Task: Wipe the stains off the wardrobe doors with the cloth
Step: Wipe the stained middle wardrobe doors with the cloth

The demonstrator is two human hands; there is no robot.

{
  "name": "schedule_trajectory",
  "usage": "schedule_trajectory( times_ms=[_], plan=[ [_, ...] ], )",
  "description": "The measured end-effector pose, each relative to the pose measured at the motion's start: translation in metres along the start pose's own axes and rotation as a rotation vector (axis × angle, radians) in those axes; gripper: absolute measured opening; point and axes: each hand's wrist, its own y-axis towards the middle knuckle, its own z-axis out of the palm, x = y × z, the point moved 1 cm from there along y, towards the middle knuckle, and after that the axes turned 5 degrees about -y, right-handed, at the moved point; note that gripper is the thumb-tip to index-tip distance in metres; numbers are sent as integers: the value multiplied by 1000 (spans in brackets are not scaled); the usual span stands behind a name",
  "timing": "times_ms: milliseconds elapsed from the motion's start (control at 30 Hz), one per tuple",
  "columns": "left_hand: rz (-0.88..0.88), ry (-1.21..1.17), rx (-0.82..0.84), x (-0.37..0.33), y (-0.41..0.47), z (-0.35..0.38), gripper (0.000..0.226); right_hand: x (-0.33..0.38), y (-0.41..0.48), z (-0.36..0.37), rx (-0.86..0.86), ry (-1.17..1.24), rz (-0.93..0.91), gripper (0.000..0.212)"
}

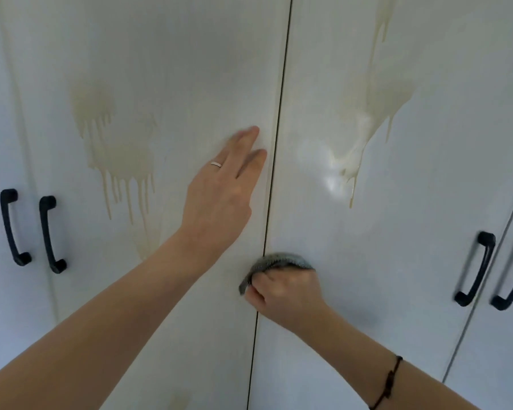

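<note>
Up close at the wardrobe (172,39), both hands are on the job. The left hand (219,190) lies flat on the left door (175,84), fingers (246,137) straight and together, holding nothing, tips just short of the dark gap (274,173) between the two doors. A thin ring (216,164) shows on one finger.

Down below, the right hand (285,291) is balled up round the grey cloth (279,260), its fingers curled tight on it. The cloth is pressed to the wardrobe right at that gap, mostly on the right door (397,261) and lower than the left hand.

Look at the mess above! A tan stain (119,161) drips long down the left door, to the left of the flat hand. A paler, creamy stain (365,113) runs down the right door, well above the cloth, with a glossy patch (332,179) beside it. Neither stain touches the cloth.

One pair of black handles (49,235) sits at the far left, and a second pair (476,269) at the far right looks blurred. A dark cord bracelet (388,383) circles the right forearm.
</note>
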Motion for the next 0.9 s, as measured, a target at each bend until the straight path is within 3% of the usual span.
schedule_trajectory(
  times_ms=[67,167,233,500,567,733,800,900],
  plan=[
    [4,68,2,-2,9,-2,57,-33,43,-8,-76,-60,79,36],
    [-41,110,8,-7,26,1,61,-90,126,-34,-200,-126,366,36],
    [-95,111,21,-14,31,6,63,-96,140,-38,-223,-116,428,35],
    [-191,104,26,-23,26,19,66,-41,-29,-21,-111,-59,169,36],
    [-195,115,15,-23,24,22,68,-65,2,-25,-166,-112,136,39],
    [-228,98,-27,-29,28,28,71,-127,145,-45,-302,-186,378,35],
    [-233,86,-15,-30,27,28,72,-122,141,-44,-240,-165,414,34],
    [-232,108,1,-28,28,27,73,-87,63,-29,-185,-143,304,39]
  ],
)
